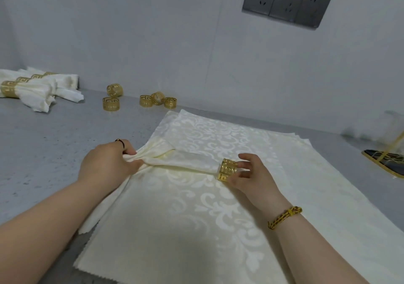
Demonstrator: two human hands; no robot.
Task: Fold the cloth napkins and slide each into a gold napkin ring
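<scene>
A cream napkin [185, 162] is gathered into a long narrow roll that lies across a stack of flat patterned napkins [218, 218]. My left hand [109, 165] grips the bunched middle of the roll. A gold napkin ring [228, 169] sits on the roll's right tip, pinched by the fingers and thumb of my right hand [251, 174]. Only the tip of the cloth is inside the ring.
Several loose gold rings [157, 100] stand near the wall on the grey counter [43, 141]. At the far left lie finished ringed napkins [37, 89]. A dark gold-edged holder [389, 163] sits at the right edge. Wall sockets [286, 4] are above.
</scene>
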